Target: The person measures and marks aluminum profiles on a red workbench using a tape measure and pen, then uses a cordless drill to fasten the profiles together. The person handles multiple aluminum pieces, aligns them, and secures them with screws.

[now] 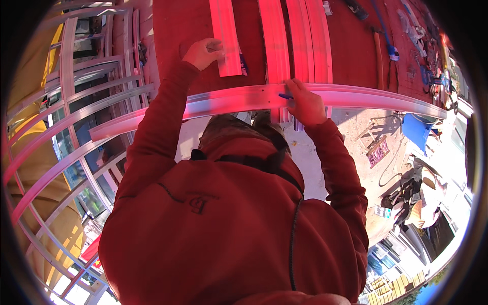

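Note:
A long pale metal profile (223, 99) lies crosswise in front of me, glowing pink in the light. My right hand (307, 104) rests against it and grips a blue pen (285, 96), whose tip points left along the profile. Further off, my left hand (204, 54) is raised beside a shorter profile strip (227, 40). Its fingers are curled with a gap between thumb and fingers, and I see nothing held there. Whether the left fingertips touch the strip I cannot tell.
More strips (274, 40) run away from me on the red work surface (183, 20). Welded-looking metal frames (73, 96) stand at the left. Tools and a blue cable (393, 52) lie at the far right. A blue container (416, 132) and a small stool (377, 151) are on the floor.

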`<state>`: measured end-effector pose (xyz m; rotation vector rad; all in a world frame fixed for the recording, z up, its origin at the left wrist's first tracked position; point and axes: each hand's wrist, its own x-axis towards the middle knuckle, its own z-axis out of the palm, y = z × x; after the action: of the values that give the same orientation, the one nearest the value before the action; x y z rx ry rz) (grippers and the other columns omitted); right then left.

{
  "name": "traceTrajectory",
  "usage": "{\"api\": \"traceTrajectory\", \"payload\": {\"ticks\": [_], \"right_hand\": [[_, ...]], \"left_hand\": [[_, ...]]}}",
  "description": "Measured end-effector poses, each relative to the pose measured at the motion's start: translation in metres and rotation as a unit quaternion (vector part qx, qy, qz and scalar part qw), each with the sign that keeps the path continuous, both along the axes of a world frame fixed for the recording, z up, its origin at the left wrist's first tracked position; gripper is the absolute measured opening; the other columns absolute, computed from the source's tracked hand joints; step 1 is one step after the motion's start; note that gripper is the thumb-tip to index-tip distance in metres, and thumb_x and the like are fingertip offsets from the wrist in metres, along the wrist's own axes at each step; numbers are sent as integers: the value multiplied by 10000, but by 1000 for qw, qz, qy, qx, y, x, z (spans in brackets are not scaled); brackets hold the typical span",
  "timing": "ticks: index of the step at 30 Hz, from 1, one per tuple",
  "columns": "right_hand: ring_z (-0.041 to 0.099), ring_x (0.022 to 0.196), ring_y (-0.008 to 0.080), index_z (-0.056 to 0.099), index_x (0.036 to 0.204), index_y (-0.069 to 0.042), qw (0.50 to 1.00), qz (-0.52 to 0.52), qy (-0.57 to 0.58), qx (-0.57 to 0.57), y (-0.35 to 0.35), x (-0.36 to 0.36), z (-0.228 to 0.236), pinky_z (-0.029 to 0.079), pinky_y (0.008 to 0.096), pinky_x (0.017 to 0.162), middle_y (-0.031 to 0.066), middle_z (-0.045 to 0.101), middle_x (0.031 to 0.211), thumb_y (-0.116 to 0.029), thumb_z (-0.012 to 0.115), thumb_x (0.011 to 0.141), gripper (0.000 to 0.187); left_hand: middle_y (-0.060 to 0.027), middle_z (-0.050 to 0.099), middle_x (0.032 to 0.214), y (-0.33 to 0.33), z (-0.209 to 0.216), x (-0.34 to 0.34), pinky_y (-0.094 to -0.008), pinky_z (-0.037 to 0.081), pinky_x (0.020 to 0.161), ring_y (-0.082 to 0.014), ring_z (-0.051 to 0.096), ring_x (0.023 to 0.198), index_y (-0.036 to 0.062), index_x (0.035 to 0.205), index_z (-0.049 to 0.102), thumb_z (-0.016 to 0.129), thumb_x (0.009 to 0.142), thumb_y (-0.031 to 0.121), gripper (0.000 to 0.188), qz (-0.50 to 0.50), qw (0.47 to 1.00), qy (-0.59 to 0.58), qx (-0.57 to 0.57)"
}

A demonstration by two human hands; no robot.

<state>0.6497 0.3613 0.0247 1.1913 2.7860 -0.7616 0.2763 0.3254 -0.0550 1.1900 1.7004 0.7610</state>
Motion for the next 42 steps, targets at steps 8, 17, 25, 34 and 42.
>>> {"api": "traceTrajectory", "payload": {"ticks": [8,17,25,34,42], "right_hand": [[687,913,339,555,1325,-122,985,-151,54,65,-41,-7,9,562,411,753,107,591,1311,-151,727,806,547],[469,420,129,644,980,-5,666,-480,307,-481,-151,-70,-44,352,298,401,49,578,611,-332,696,927,335],[394,359,142,555,869,-49,563,-565,409,-443,-142,-95,-74,307,311,362,20,435,492,-315,689,929,304],[397,381,146,579,908,-11,572,-555,412,-442,-151,-92,-61,319,314,374,29,448,513,-301,687,917,310],[410,380,152,527,808,-63,572,-552,413,-444,-157,-92,-51,318,317,378,31,453,503,-298,709,900,312]], "left_hand": [[-220,597,1314,-97,30,21,-393,468,1033,-295,589,1215,-44,1383,496,767,834,367,738,-87,994,12,-71],[-208,660,1207,-12,-17,32,-360,517,931,-263,651,1094,-66,1243,588,792,796,413,686,100,994,41,-30],[-136,719,1014,12,-72,24,-376,581,772,-229,711,854,-31,1060,656,731,873,277,368,115,982,-140,-54],[-177,658,1127,5,-15,51,-536,535,941,-362,650,1046,1,1223,560,464,1028,391,447,199,767,-609,-10],[-151,675,1047,2,17,52,-524,552,926,-322,681,988,19,1176,566,576,989,425,447,92,790,-605,-22]]}}
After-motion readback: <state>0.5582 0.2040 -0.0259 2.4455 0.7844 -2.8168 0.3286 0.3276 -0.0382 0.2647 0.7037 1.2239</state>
